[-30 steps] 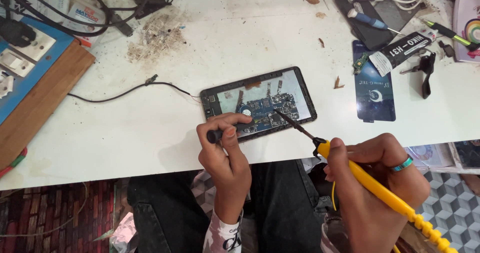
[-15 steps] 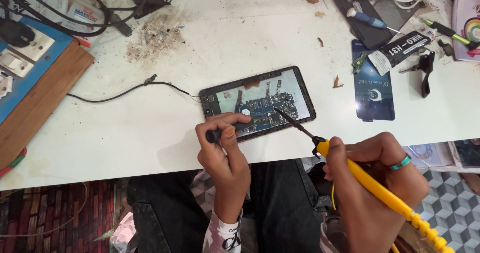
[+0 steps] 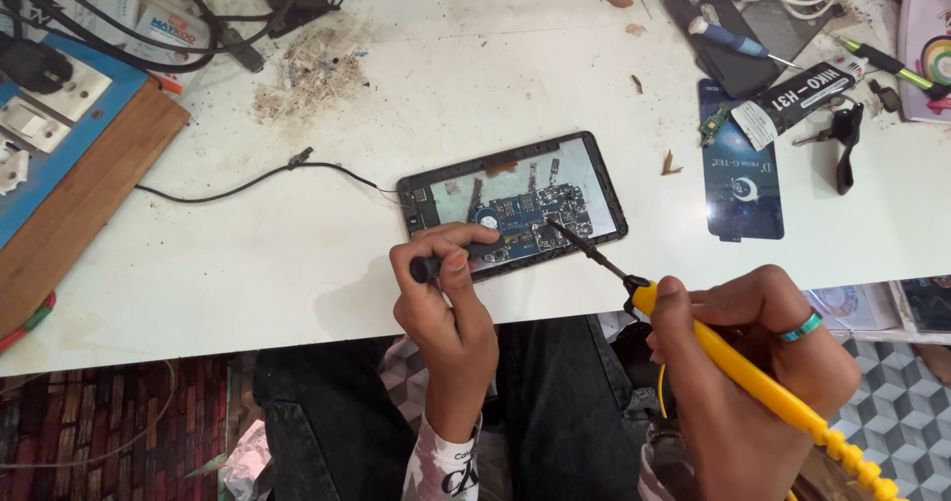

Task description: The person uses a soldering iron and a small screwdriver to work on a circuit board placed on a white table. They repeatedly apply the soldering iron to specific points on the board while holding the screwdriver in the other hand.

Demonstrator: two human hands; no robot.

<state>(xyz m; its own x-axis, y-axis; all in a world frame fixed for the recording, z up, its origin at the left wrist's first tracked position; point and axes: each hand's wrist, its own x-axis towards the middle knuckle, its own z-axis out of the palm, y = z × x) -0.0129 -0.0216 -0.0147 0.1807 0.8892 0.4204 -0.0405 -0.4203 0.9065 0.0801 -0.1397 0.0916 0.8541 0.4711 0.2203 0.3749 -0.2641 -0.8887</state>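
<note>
An opened tablet (image 3: 515, 204) lies back-up on the white table (image 3: 475, 75), its blue circuit board exposed. My right hand (image 3: 753, 372) grips a yellow soldering iron (image 3: 733, 362); its dark tip touches the board near the middle. My left hand (image 3: 446, 308) holds a thin black tool (image 3: 436, 263) against the tablet's near edge. A thin black wire (image 3: 267, 179) runs from the tablet's left side across the table.
A wooden board with blue switch panel (image 3: 59, 135) sits at the left with black cables (image 3: 198, 26). Brown debris (image 3: 307, 75) lies behind the tablet. At the right are a dark blue card (image 3: 743, 179), a black tube (image 3: 802, 100), screwdrivers (image 3: 733, 41) and a phone back (image 3: 743, 46).
</note>
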